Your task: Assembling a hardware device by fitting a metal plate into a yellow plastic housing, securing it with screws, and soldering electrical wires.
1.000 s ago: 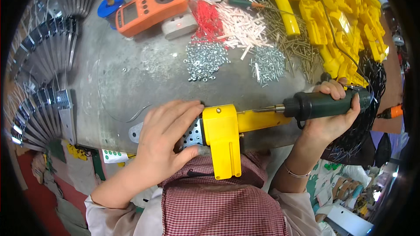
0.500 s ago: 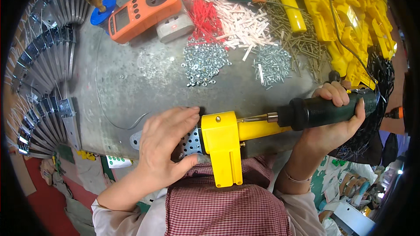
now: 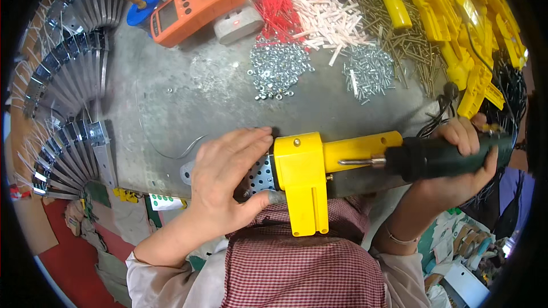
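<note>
My left hand is wrapped over a perforated metal tube joined to a yellow plastic housing at the table's near edge. The housing has a handle pointing right and a block reaching down toward my apron. One screw head shows on its top, and another brass screw sticks out of its right side. In my right hand is a dark green electric screwdriver, held level. Its bit points left, over the yellow handle and apart from the screws.
Nuts, short silver screws, long brass screws and white sleeves lie in heaps beyond my hands. An orange meter stands at the back left. Yellow housings pile up at the right, metal parts at the left.
The screwdriver has drawn back to the right, its bit now away from the yellow housing's side. My left hand keeps its hold; the whole view has shifted slightly.
</note>
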Action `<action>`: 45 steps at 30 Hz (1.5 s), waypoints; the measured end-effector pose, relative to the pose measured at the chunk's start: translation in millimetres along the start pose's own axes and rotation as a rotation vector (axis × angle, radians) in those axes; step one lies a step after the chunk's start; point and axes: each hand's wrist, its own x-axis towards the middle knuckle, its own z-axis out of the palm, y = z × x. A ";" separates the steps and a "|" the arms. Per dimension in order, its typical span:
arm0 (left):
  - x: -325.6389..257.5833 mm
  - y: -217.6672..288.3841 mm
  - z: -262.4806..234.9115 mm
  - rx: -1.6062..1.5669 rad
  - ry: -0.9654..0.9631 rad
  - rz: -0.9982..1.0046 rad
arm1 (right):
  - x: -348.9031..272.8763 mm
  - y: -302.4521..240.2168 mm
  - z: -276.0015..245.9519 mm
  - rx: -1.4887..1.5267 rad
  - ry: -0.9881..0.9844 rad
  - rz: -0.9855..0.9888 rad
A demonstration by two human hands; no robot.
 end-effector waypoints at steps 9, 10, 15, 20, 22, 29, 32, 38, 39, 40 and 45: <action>-1.2 -1.9 1.2 0.059 -0.007 0.036 | -23.9 4.7 -4.5 -0.070 0.167 -0.074; -1.7 -2.3 1.6 0.057 -0.005 0.037 | -23.7 4.7 -5.1 -0.067 0.167 -0.077; -3.1 -2.5 2.3 0.053 -0.003 0.040 | -24.4 4.1 -8.0 -0.031 0.178 -0.051; -0.5 -1.8 1.4 0.035 -0.010 0.035 | -25.0 5.5 -8.2 0.006 0.220 -0.045; -2.2 -2.5 0.4 0.047 -0.010 0.021 | -26.8 10.6 -7.3 0.016 0.231 -0.042; -0.2 0.2 -3.2 0.012 0.007 0.016 | -32.4 17.0 -1.3 0.057 0.183 -0.029; 8.7 3.5 -11.0 -0.149 -0.025 -0.031 | -31.7 15.5 -3.8 -0.030 0.195 -0.027; 53.6 -17.0 -23.0 0.402 0.021 0.030 | -34.0 14.0 -2.6 -0.079 0.195 -0.060; 58.7 -18.2 -19.4 0.452 -0.001 0.064 | -33.6 13.8 -2.8 -0.089 0.203 -0.061; 62.9 -18.7 -19.8 0.454 0.002 0.063 | -33.2 14.5 -2.2 -0.088 0.201 -0.059; 72.7 -24.6 -22.3 0.572 -0.108 0.219 | -33.9 15.9 -1.5 -0.109 0.177 -0.071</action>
